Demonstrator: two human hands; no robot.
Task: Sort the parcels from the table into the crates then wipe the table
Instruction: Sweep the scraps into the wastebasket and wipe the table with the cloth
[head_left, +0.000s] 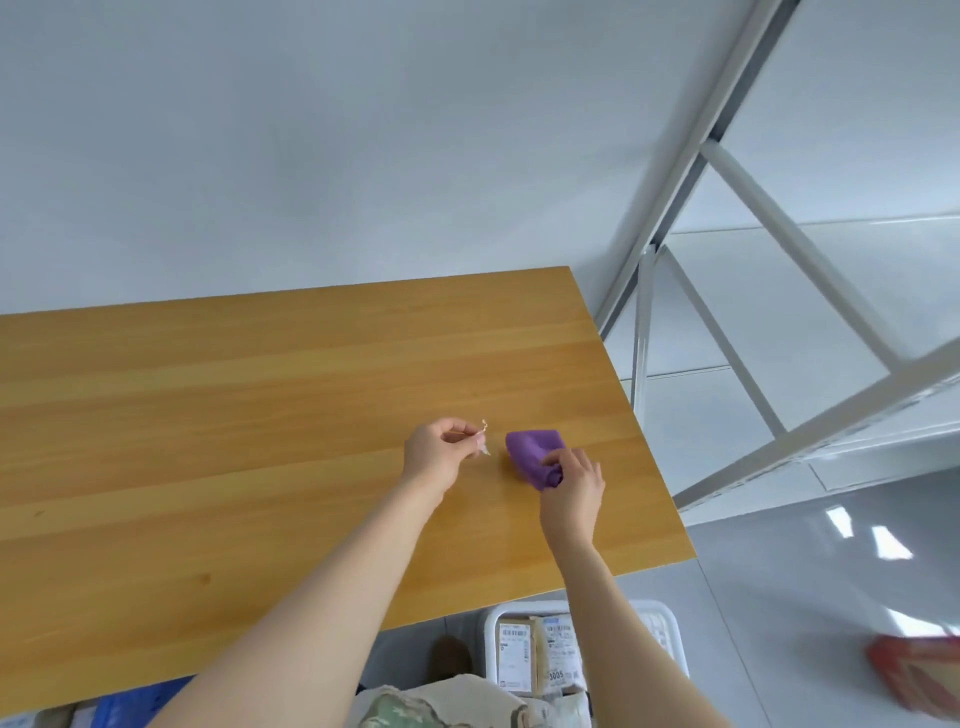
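One purple cloth (535, 457) lies bunched on my wooden bench (260, 415), toward the 3 o'clock end and just short of that edge. No parcels are on the bench top. One white crate (491, 623) stands on the floor at 6 o'clock below the bench's near edge, with at least two labelled parcels (514, 654) standing in it. A blue crate (135, 701) shows under the bench at about 7 o'clock.

My right hand (574, 491) rests on the cloth's near end, fingers curled down and gripping the fabric. My left hand (436, 452) is at 9 o'clock of the cloth, just beside it and not touching it, thumb and forefinger pinched together on one tiny pale scrap (483, 439) held above the wood. I cannot tell what the scrap is.
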